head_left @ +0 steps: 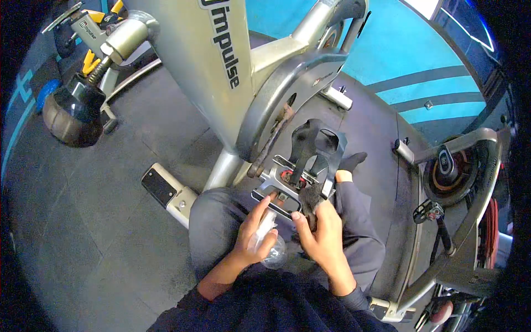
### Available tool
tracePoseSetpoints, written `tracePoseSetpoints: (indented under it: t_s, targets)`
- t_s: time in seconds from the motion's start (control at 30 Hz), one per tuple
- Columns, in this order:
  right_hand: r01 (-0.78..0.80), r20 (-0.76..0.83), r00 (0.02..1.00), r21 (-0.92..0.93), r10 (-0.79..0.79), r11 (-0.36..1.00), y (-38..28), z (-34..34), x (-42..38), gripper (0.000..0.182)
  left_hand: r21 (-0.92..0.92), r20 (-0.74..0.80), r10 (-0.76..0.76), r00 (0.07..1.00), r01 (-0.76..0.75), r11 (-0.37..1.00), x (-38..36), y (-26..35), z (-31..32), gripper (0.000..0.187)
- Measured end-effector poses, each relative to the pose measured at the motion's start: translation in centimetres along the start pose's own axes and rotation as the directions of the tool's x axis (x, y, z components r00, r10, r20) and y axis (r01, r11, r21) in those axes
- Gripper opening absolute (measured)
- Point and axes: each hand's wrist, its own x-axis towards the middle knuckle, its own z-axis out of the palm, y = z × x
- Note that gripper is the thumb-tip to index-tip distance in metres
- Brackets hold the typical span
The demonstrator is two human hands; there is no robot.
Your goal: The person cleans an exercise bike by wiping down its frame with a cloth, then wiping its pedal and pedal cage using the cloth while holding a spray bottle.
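My left hand (pixel 251 238) is closed around a small clear spray bottle (pixel 275 255) with a white top, and its index finger reaches up to the near edge of the pedal (pixel 264 195). A dark, fuzzy cloth (pixel 311 200) is gripped in my right hand (pixel 326 238), against the right side of the pedal. The black toe cage (pixel 310 141) with its strap rises beyond the pedal. A worn crank arm (pixel 271 138) joins the pedal to the exercise bike (pixel 204 61). Part of the cloth is hidden by my fingers.
My bent legs (pixel 213 221) frame the pedal, with a dark-socked foot (pixel 353 161) beyond it. The bike's foot bar (pixel 176 198) lies at left on the dark floor (pixel 110 221). A black adjustment knob (pixel 74 110) juts out upper left. Another bike (pixel 464 160) stands at right.
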Motion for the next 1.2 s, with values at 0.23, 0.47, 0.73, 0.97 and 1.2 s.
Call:
tracePoseSetpoints:
  t_s: [0.23,0.47,0.73,0.97,1.2]
  targets:
    - [0.120,-0.158,0.983,0.156,-0.095,0.980,0.0,0.8,0.4,0.026,-0.286,-0.047,-0.177,0.983,0.156,0.945,-0.3,2.8,0.0,0.084]
    - [0.147,-0.135,0.982,0.107,-0.132,0.983,0.5,1.0,0.2,0.027,-0.201,-0.132,-0.086,0.988,0.058,0.978,2.4,10.3,-2.7,0.093]
    - [0.159,-0.125,0.983,0.199,-0.136,0.967,0.7,-0.2,0.8,0.029,0.101,0.045,-0.172,0.984,0.167,0.981,3.9,11.0,-4.0,0.070]
    - [0.089,-0.045,0.996,0.332,-0.079,0.939,1.3,0.0,0.5,0.038,0.351,0.155,-0.209,0.965,0.144,0.925,2.8,11.1,-5.2,0.064]
    - [-0.002,0.007,1.000,0.492,-0.001,0.871,1.4,-0.1,0.8,0.044,-0.006,0.073,-0.445,0.892,0.447,0.895,2.3,12.5,-4.8,0.043]
